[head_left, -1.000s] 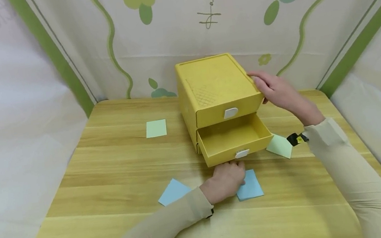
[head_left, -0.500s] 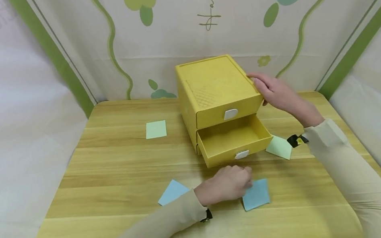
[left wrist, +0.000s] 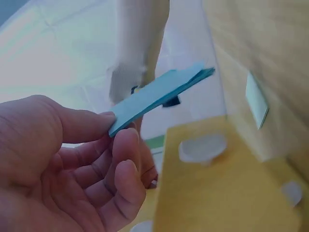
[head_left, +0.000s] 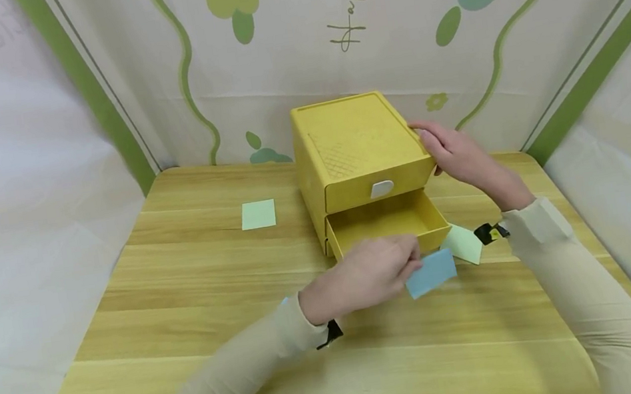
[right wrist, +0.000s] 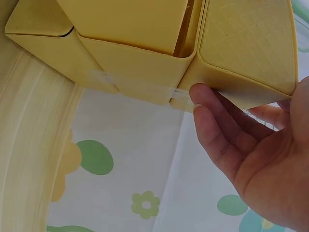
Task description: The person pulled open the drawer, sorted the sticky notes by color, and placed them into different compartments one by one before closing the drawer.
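My left hand (head_left: 371,270) pinches a small stack of blue sticky notes (head_left: 432,273) between thumb and fingers, in front of the pulled-out lower drawer (head_left: 433,237). In the left wrist view the stack (left wrist: 159,92) is seen nearly edge-on, its sheets slightly spread at the far end. My right hand (head_left: 457,150) grips the top right edge of the yellow drawer unit (head_left: 355,137); in the right wrist view its fingers (right wrist: 212,121) lie along the unit's side. The upper drawer (head_left: 351,192) is closed. The left hand covers much of the lower drawer's front.
A green sticky note (head_left: 258,214) lies left of the unit, and another green note (head_left: 463,243) lies by its right front. Part of a blue note (head_left: 284,301) peeks out behind the left sleeve. A printed curtain (head_left: 272,61) hangs behind the wooden table (head_left: 184,296).
My left hand has lifted the blue sticky notes from low before the drawer, up and to the right. The left sleeve now covers most of the other blue note. The right hand stays put.
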Motion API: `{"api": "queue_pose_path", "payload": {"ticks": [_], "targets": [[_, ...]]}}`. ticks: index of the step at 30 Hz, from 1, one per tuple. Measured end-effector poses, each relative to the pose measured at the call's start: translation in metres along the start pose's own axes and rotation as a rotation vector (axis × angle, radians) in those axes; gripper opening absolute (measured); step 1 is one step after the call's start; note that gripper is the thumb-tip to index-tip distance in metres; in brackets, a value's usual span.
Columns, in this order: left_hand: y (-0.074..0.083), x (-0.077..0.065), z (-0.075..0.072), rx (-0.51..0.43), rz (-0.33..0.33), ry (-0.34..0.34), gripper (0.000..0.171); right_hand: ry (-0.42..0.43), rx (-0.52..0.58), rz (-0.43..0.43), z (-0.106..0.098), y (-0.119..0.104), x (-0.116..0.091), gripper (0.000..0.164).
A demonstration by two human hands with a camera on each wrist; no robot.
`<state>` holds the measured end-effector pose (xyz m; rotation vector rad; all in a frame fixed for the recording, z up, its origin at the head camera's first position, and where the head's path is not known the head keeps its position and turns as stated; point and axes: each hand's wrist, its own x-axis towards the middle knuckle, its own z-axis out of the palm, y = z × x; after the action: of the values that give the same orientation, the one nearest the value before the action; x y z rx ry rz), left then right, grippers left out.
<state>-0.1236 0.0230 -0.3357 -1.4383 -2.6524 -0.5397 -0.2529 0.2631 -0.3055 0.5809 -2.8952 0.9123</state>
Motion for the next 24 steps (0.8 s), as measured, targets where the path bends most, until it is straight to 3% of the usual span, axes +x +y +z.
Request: {"api": "queue_pose_path", "payload": {"ticks": [6, 12, 19, 24], "targets": [[-0.007, 0.006, -0.029, 0.104, -0.04, 0.1, 0.013, 0.003, 0.0, 0.018, 0.0, -0.001, 0.0, 0.052], [-0.013, 0.012, -0.045, 0.156, -0.077, 0.15, 0.016, 0.004, -0.004, 0.028, 0.0, -0.003, -0.001, 0.051], [-0.022, 0.021, -0.059, 0.133, -0.142, 0.122, 0.016, 0.005, -0.006, 0.026, 0.001, -0.003, -0.002, 0.049], [-0.027, 0.027, -0.062, 0.123, -0.165, 0.097, 0.016, 0.009, -0.009, 0.021, 0.001, -0.002, 0.0, 0.048]]}}
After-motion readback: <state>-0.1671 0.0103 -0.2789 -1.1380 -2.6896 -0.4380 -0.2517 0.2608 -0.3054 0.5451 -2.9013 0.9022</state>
